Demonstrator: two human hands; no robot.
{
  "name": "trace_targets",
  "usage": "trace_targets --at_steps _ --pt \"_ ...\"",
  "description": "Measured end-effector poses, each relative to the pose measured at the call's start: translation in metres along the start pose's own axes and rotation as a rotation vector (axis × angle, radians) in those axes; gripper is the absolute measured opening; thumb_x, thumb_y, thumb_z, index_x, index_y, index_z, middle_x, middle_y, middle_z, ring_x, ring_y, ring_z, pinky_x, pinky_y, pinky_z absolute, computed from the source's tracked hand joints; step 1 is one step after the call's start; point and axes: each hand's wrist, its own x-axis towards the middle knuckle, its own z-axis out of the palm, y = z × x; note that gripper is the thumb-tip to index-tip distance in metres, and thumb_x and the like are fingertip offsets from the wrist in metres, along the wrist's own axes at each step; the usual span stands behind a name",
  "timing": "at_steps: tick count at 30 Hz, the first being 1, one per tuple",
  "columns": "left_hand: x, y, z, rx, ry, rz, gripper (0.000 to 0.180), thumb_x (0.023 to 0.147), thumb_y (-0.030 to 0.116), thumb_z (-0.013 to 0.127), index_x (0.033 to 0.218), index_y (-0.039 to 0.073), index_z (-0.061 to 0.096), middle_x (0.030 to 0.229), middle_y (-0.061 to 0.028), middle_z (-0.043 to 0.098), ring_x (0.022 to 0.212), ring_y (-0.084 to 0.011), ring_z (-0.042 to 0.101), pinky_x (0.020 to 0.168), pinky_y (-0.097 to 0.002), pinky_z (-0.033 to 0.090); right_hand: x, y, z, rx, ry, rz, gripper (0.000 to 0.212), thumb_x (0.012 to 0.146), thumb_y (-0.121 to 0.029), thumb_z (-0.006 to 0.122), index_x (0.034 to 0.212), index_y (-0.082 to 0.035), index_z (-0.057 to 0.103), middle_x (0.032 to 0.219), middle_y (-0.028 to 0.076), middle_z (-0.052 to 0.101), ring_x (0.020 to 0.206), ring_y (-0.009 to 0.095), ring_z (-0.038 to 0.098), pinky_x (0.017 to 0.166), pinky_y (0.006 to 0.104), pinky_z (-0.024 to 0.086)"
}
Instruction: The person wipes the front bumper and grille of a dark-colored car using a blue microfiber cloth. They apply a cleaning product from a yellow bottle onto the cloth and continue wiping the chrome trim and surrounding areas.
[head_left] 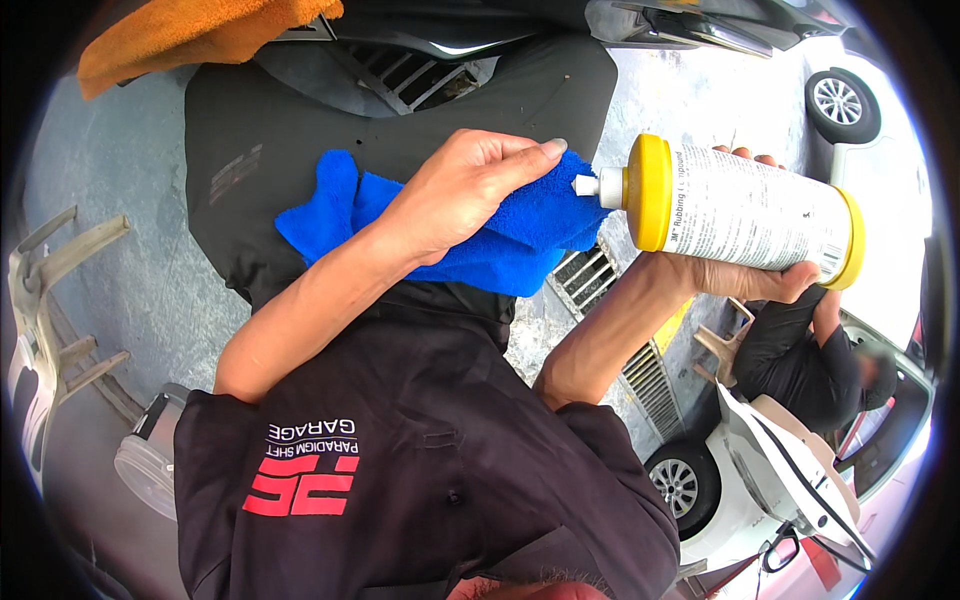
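A blue microfibre cloth (pixel 515 255) is gripped by my left hand (pixel 455 190), whose fingers are curled with the thumb pointing right. The cloth spreads beneath that hand, above my dark-trousered legs. In my right hand (pixel 745 278) lies a squeeze bottle (pixel 760 210), white with yellow ends, tilted nearly flat. My fingers wrap behind it, their tips showing over its upper edge. Its white nozzle (pixel 590 185) points left, right beside the cloth's right edge. Whether any liquid is coming out cannot be made out.
An orange cloth (pixel 200 40) lies at the upper left by dark car bodywork (pixel 480 30). Floor grates (pixel 590 280) run below. Plastic chair legs (pixel 80 250) and a rounded container (pixel 155 450) stand left. At right, a person (pixel 800 350) sits beside a white car (pixel 740 500).
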Motion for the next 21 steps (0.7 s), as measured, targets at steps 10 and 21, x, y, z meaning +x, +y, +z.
trace_targets --at_steps 10,21 --pt "0.000 -0.003 -0.001 0.015 -0.011 0.023 0.036 0.113 0.030 0.061 0.121 -0.002 0.077 0.101 0.0001 0.078 0.086 -0.0028 0.069 0.080 -0.0214 0.056 -0.002 0.006 -0.001 -0.059 0.016 -0.035 0.087 0.087 -0.070 0.064 0.133 0.004 0.063 0.110 0.025 0.075 0.090 0.039 0.080 0.079 0.0481 0.068" --pt "0.001 -0.014 -0.001 0.002 0.023 -0.022 0.037 0.112 0.031 0.061 0.116 -0.002 0.078 0.100 -0.0005 0.078 0.086 -0.0038 0.069 0.080 -0.0227 0.056 -0.009 0.008 -0.006 -0.157 0.045 -0.052 0.097 0.086 -0.073 0.062 0.142 0.006 0.053 0.120 0.028 0.070 0.106 0.040 0.075 0.094 0.0522 0.063"
